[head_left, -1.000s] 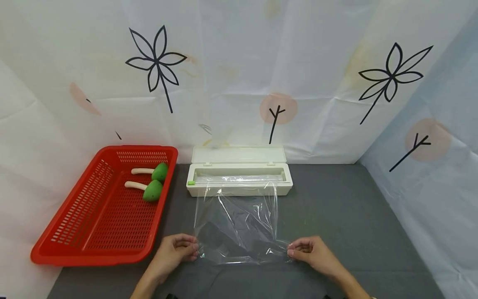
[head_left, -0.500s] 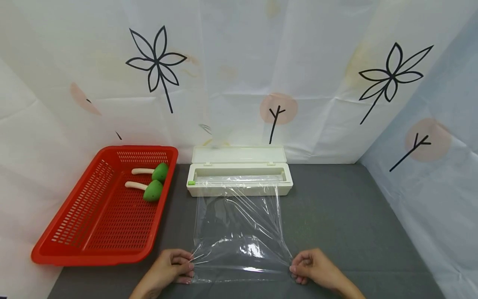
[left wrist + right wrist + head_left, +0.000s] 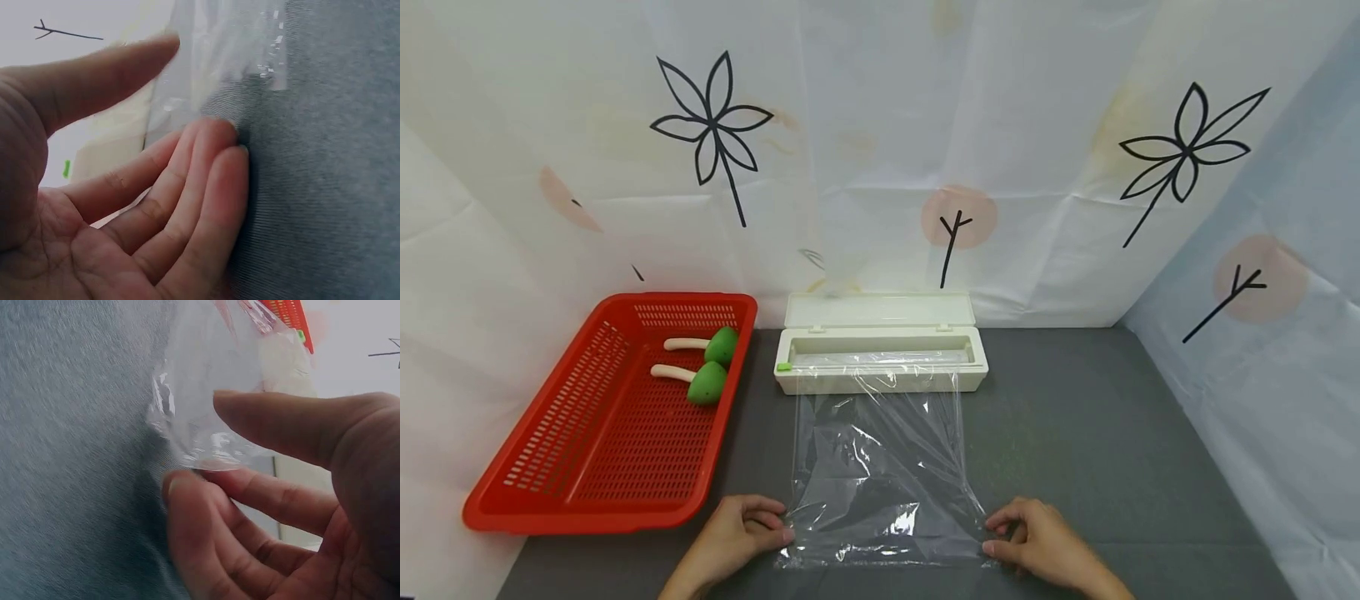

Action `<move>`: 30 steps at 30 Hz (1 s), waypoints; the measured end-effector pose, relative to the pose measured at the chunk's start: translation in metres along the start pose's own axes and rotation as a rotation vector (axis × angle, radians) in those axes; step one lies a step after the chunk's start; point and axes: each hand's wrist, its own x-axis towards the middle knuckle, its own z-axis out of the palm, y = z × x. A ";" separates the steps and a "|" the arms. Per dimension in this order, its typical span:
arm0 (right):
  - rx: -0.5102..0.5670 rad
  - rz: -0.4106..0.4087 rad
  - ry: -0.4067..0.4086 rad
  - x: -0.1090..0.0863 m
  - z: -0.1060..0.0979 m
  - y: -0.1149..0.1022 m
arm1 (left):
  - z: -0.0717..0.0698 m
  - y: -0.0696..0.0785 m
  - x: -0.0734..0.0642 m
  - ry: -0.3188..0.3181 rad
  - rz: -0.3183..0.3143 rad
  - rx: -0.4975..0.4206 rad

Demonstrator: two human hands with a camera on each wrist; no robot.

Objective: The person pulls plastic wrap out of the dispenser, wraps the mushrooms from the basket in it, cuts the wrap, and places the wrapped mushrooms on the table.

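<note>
A sheet of clear plastic wrap (image 3: pixel 880 492) runs from the white wrap dispenser box (image 3: pixel 880 382) toward me over the dark grey tabletop. My left hand (image 3: pixel 733 533) is at its near left corner, and in the left wrist view the thumb stands well apart from the loosely bent fingers (image 3: pixel 219 187). Beside the near right corner is my right hand (image 3: pixel 1041 537). The right wrist view shows its thumb (image 3: pixel 269 419) over the film edge, apart from the fingers below. Neither hand pinches the film. The box's lid (image 3: pixel 880 310) stands raised at the back.
At the left sits a red plastic basket (image 3: pixel 625 517) holding two green-capped toy mushrooms (image 3: pixel 707 383) with pale stems. A white printed cloth (image 3: pixel 865 150) hangs behind and along both sides. A small green slider (image 3: pixel 784 367) is on the box's left front edge.
Both hands have drawn the wrap toward me, lengthening the sheet, then their thumbs and fingers have parted from it. The film now lies lower and slacker. Box and basket stay put.
</note>
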 end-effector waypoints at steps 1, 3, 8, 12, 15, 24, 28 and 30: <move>-0.028 -0.003 0.013 0.000 -0.001 0.000 | 0.000 0.001 0.001 0.015 -0.003 0.025; -0.057 0.004 0.035 0.003 -0.005 -0.002 | 0.001 0.004 0.003 0.068 -0.005 0.082; -0.029 0.051 0.155 0.020 -0.012 -0.007 | 0.008 0.008 0.022 0.290 0.024 0.132; 0.060 0.104 0.279 0.046 -0.014 -0.010 | 0.013 0.010 0.046 0.410 0.102 0.042; 0.109 0.138 0.332 0.067 -0.014 -0.011 | 0.013 0.013 0.065 0.454 0.143 -0.016; 0.193 0.084 0.335 0.114 -0.014 -0.010 | 0.007 0.022 0.105 0.444 0.145 -0.065; 0.241 0.038 0.320 0.124 -0.021 -0.007 | 0.000 0.023 0.116 0.432 0.124 -0.131; 0.242 0.036 0.331 0.126 -0.025 -0.006 | -0.002 0.024 0.121 0.429 0.101 -0.144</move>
